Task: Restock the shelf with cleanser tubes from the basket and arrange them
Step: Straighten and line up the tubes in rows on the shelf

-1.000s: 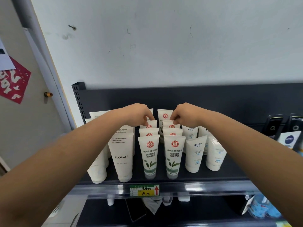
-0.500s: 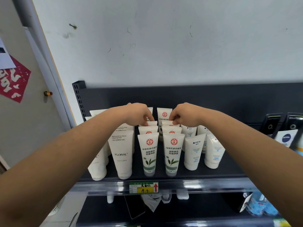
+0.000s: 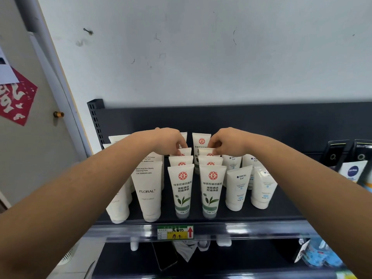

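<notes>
Two-handed near back edge of shelf (image 3: 281, 211), pinching left third-row tube (image 3: 184, 152) with left hand (image 3: 168, 140), right third-row tube (image 3: 205, 152) with right hand (image 3: 228, 140), apparently squaring them into line.

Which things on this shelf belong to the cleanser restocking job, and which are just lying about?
Job:
green-tea cleanser tubes, two rows mid-shelf
left hand, fingers pinching a left-row tube's top
right hand, the same on the right row
shelf

Lying about:
FLORAL tubes
blue-label tubes
Nivea pack
price tag
</notes>
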